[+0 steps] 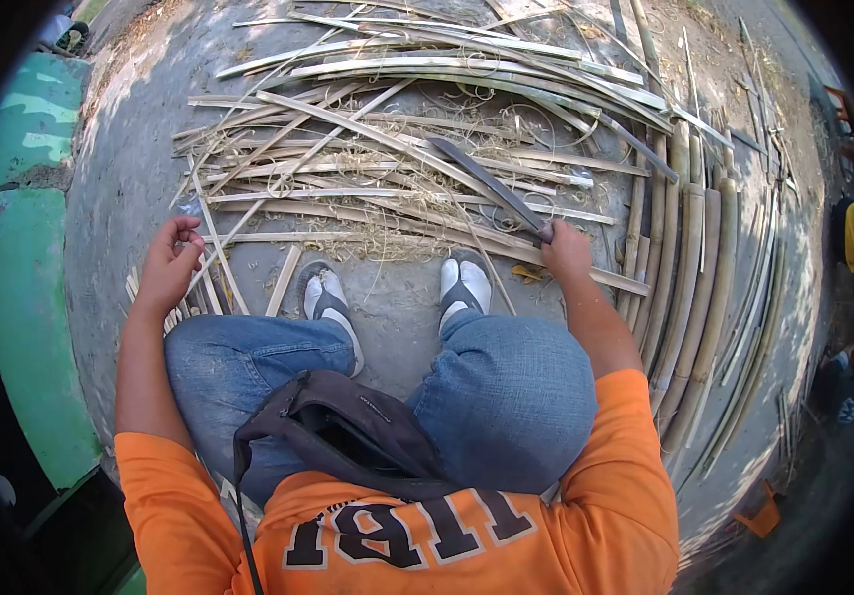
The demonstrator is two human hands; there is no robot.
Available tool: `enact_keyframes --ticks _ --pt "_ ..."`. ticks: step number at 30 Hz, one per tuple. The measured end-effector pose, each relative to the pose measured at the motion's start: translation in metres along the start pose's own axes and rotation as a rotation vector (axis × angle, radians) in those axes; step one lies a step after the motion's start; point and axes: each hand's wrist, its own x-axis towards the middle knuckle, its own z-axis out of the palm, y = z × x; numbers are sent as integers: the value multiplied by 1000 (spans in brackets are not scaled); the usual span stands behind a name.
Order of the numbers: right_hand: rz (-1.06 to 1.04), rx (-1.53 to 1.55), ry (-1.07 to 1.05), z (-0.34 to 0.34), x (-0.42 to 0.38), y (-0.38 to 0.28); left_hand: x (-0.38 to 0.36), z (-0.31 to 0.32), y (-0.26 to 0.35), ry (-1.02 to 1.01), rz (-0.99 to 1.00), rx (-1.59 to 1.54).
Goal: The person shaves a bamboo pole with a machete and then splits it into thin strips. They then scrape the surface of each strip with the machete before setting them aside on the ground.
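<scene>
My right hand is closed round the handle of a machete, whose long dark blade points up and left over the bamboo strips. My left hand hangs above the left knee with its fingers curled in; what it holds, if anything, I cannot make out. Close beside it, thin bamboo strips run down toward the ground. Split bamboo strips lie crosswise in a loose heap in front of my feet, with curly shavings tangled among them.
Whole bamboo poles lie lengthwise on the right. Longer pale strips are stacked at the far side. A green wall stands on the left. A dark waist bag rests on my lap. An orange object is at lower right.
</scene>
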Motion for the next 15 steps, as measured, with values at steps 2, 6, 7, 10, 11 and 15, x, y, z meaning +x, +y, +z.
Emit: enact_keyframes --ticks 2,6,7,10,11,15 --pt "-31 -24 -2 -16 -2 9 0 2 2 -31 19 23" --pt "-37 -137 -31 -65 -9 31 1 5 2 -30 53 27" --pt "-35 -151 -15 -82 -13 35 -1 6 6 -39 63 36" --pt "-53 -223 59 -135 -25 50 -11 9 22 -88 36 86" --pt "-76 -240 92 -155 -31 51 -13 11 22 -88 83 127" --pt "-156 -328 251 -235 -54 45 -18 11 26 -84 147 131"
